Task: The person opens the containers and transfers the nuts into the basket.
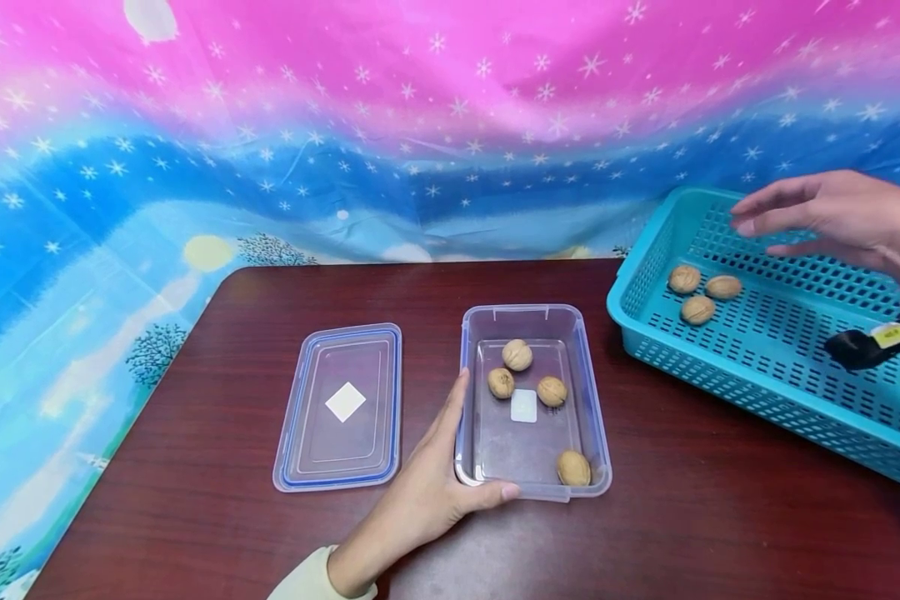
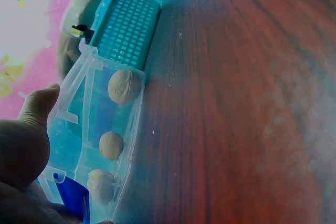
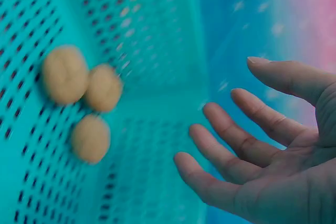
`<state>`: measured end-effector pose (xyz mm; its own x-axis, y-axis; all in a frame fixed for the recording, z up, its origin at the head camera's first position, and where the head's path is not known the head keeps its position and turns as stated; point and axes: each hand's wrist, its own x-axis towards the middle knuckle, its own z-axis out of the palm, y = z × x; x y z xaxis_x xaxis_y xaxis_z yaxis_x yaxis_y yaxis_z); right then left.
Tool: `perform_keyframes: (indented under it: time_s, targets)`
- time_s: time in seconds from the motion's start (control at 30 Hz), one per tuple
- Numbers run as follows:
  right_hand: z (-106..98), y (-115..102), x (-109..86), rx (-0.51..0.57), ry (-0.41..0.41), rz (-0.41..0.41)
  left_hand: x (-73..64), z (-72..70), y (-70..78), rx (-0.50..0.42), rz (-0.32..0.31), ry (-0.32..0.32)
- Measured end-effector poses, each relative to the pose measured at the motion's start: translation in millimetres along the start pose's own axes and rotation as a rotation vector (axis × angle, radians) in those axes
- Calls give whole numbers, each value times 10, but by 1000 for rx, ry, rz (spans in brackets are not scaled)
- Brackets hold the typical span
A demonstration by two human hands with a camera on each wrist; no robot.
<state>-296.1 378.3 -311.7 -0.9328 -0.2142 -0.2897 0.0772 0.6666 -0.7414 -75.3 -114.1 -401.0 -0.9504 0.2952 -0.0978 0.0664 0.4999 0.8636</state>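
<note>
My left hand point(image 1: 431, 479) grips the near left corner of a clear plastic food container point(image 1: 596, 417), its thumb along the front rim and its fingers against the left wall. Several walnuts point(image 1: 517, 355) lie inside that container, one of them by the near right corner. Over the teal basket point(image 1: 720, 358) my right hand point(image 1: 832, 217) hovers with spread fingers and nothing in its grasp. Below it, three walnuts point(image 1: 698, 310) sit together on the basket floor. The right wrist view shows the same walnuts point(image 3: 65, 74) apart from the open palm point(image 3: 273, 156).
A clear lid point(image 1: 375, 446) with a blue seal and a white diamond-shaped label lies flat left of the container. The dark red wooden table point(image 1: 195, 467) carries everything. Behind it hangs a pink and blue snowflake cloth point(image 1: 420, 108), close to the table's back edge.
</note>
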Motion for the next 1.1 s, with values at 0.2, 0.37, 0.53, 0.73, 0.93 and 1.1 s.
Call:
perform_keyframes:
  time_s: [0.2,0.37,0.53,0.73,0.93,1.1]
  targets:
    - [178,-462,-321,-64,22,-43,3,2,2,-1,-1,-3]
    - [454,-819,-537,-107,69,-99,3,-3,-1,-4,0,-2]
    - [725,-1028,-667,-97,95,-126,4,-2,-2,-8,3,-2]
    - [1015,-1195,-742,-119,81,-145,7,1,1,-6,5,1]
    - [1312,-1333,-836,-124,64,-170,2,5,1,-10,-2,0]
    - [1563,-1394,-876,-137,71,-254,2,1,6,0,-5,2]
